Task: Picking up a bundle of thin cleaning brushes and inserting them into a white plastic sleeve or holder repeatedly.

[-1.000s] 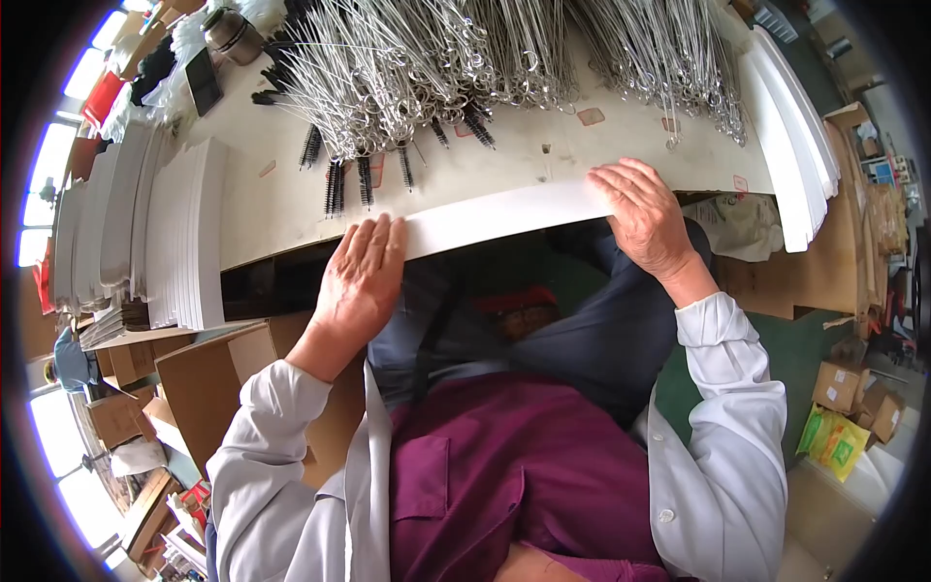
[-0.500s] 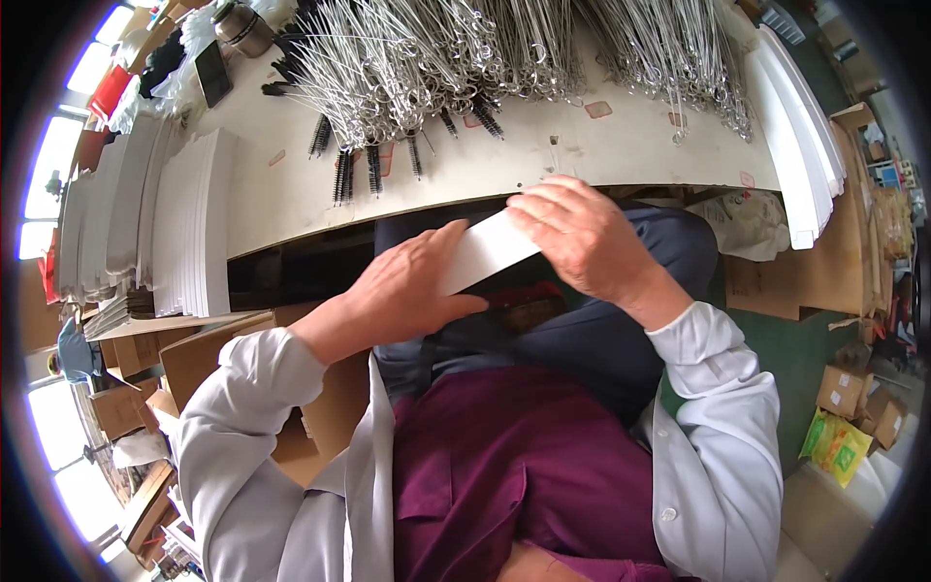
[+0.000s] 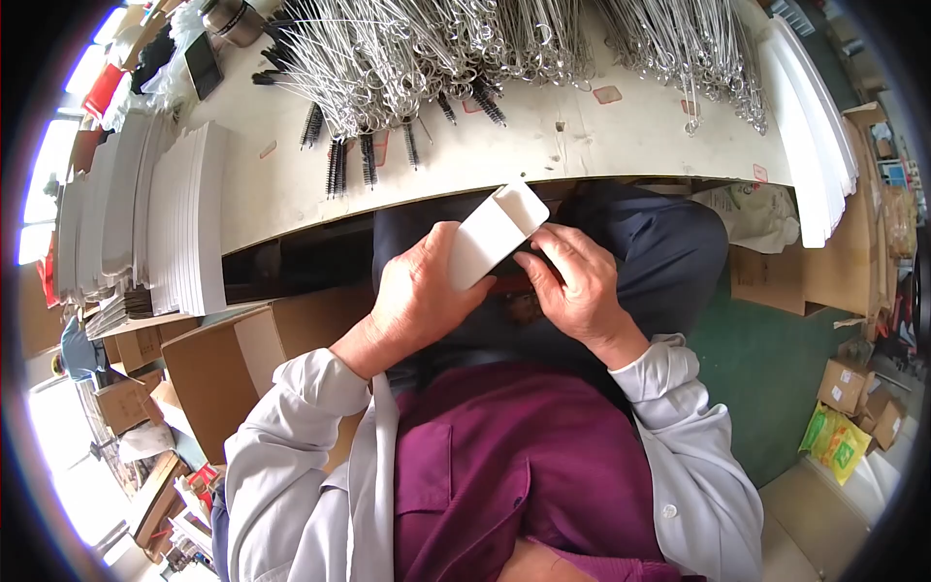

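A narrow white carton (image 3: 490,236) is held over my lap, tilted with its far end turned up to the right. That end is open, and a rounded flap (image 3: 525,205) stands out from it. My left hand (image 3: 420,291) is closed round the carton's near part, thumb on the near side. At the right edge by the open end, my right hand (image 3: 579,288) has its bent fingers and thumb gripping the carton's side. Part of the right fingertips' contact is hidden.
On the table (image 3: 465,160) ahead lie heaps of wire-handled brushes (image 3: 407,73) with black bristles. Flat white cartons are stacked at left (image 3: 184,228) and right (image 3: 805,136). A phone (image 3: 203,66) and a metal flask (image 3: 231,21) lie far left. An open cardboard box (image 3: 218,373) stands beside me.
The carton has gone from flat-looking to opened out, its end now showing a flap. My right hand has moved from its far end down to its right side.
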`<state>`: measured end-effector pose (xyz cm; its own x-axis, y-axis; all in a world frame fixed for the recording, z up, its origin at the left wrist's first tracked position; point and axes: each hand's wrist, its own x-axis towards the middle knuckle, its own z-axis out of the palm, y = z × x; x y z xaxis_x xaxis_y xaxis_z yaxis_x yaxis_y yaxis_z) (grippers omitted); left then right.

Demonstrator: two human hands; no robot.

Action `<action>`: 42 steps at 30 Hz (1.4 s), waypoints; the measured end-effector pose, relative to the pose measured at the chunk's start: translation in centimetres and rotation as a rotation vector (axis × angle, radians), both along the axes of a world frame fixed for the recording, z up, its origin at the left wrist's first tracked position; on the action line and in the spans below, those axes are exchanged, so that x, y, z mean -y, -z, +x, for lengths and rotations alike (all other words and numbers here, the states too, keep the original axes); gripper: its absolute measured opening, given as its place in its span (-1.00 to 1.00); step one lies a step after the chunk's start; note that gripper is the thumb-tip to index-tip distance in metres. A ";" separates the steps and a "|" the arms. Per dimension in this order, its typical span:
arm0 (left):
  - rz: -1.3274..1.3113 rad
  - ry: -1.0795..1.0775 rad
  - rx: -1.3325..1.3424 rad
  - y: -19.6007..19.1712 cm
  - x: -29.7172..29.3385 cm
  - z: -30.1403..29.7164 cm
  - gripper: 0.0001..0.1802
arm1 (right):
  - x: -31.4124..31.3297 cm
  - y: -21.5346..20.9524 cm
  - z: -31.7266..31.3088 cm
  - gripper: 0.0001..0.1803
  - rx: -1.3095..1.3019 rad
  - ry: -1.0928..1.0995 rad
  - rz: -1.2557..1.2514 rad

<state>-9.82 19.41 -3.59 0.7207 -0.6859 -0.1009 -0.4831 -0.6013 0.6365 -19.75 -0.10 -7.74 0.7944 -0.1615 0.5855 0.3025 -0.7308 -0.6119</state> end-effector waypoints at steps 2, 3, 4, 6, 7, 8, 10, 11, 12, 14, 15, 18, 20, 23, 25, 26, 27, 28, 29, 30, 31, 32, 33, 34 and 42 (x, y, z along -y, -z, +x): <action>0.021 -0.030 -0.049 0.3 -0.1 -0.2 -0.41 | -0.5 -0.1 -0.6 -0.66 -0.013 0.033 0.129; 0.022 -0.030 -0.051 0.5 -0.3 -0.1 -0.41 | -0.7 0.0 -0.7 -0.66 -0.016 0.033 0.130; 0.009 -0.031 -0.021 0.6 -0.4 -0.2 -0.41 | -0.8 0.1 -0.9 -0.63 -0.028 0.048 0.156; -0.006 -0.031 0.006 0.9 -0.5 -0.4 -0.40 | -1.0 0.6 -0.9 -0.55 -0.025 0.032 0.141; -0.017 -0.056 -0.030 1.1 -0.5 -0.5 -0.36 | -1.2 0.7 -0.7 -0.55 -0.030 0.025 0.162; -0.029 -0.082 -0.066 1.3 -0.5 -0.7 -0.32 | -1.3 0.7 -0.5 -0.54 -0.034 0.016 0.184; -0.032 -0.080 -0.049 1.6 -0.5 -0.8 -0.32 | -1.0 0.5 -0.5 -0.54 -0.038 0.012 0.175; -0.035 -0.076 -0.030 1.7 -0.6 -0.8 -0.31 | -0.9 0.5 -0.5 -0.55 -0.041 0.009 0.166; -0.034 -0.076 -0.033 1.9 -0.7 -0.8 -0.31 | -1.1 0.7 -0.5 -0.55 -0.045 0.009 0.168; 0.012 -0.095 -0.055 2.0 -0.8 -1.0 -0.32 | -1.4 1.0 -0.7 -0.55 -0.078 0.003 0.144; 0.012 -0.096 -0.058 2.2 -0.9 -1.1 -0.32 | -1.4 1.0 -0.6 -0.55 -0.059 0.005 0.102; 0.034 -0.097 -0.060 2.4 -1.1 -1.4 -0.33 | -1.2 1.0 -0.6 -0.56 -0.069 0.006 0.018; 0.047 -0.098 -0.060 2.5 -1.2 -1.6 -0.33 | -1.1 0.6 -0.5 -0.60 -0.087 -0.001 -0.014; 0.056 -0.055 -0.044 2.9 -1.5 -1.8 -0.31 | -1.0 0.9 -0.4 -0.69 -0.107 -0.039 -0.049; 0.067 -0.055 -0.063 2.9 -1.5 -2.1 -0.30 | -1.0 1.0 -0.4 -0.74 -0.111 -0.071 -0.050; 0.078 -0.055 -0.080 2.9 -1.5 -2.2 -0.29 | -1.0 1.1 -0.4 -0.78 -0.177 -0.082 0.009; 0.079 -0.057 -0.083 3.0 -1.6 -2.3 -0.29 | -1.0 1.1 -0.5 -0.82 -0.243 -0.093 0.068; 0.044 -0.027 -0.033 3.2 -1.7 -2.4 -0.34 | -1.2 1.2 -0.6 -0.82 -0.246 -0.093 0.068; 0.008 0.003 0.017 3.4 -1.7 -2.5 -0.38 | -1.5 1.2 -0.9 -0.83 -0.346 -0.096 0.286; 0.008 0.003 0.014 3.5 -1.6 -2.6 -0.38 | -1.7 1.3 -1.2 -0.85 -0.444 -0.096 0.505; -0.034 -0.003 -0.005 3.7 -1.4 -2.7 -0.33 | -1.9 1.1 -1.3 -0.86 -0.470 -0.113 0.587; -0.076 -0.008 -0.024 3.8 -1.2 -2.7 -0.28 | -2.2 1.4 -1.4 -0.86 -0.471 -0.115 0.589; -0.075 -0.010 -0.026 3.9 -1.0 -2.7 -0.28 | -2.5 1.8 -1.5 -0.85 -0.530 -0.133 0.702; -0.076 -0.022 -0.077 4.0 -0.8 -2.6 -0.22 | -2.7 2.0 -1.6 -0.85 -0.588 -0.150 0.816; -0.082 0.008 -0.145 4.5 -0.5 -2.6 -0.20 | -3.0 2.3 -1.7 -0.90 -0.449 -0.149 0.520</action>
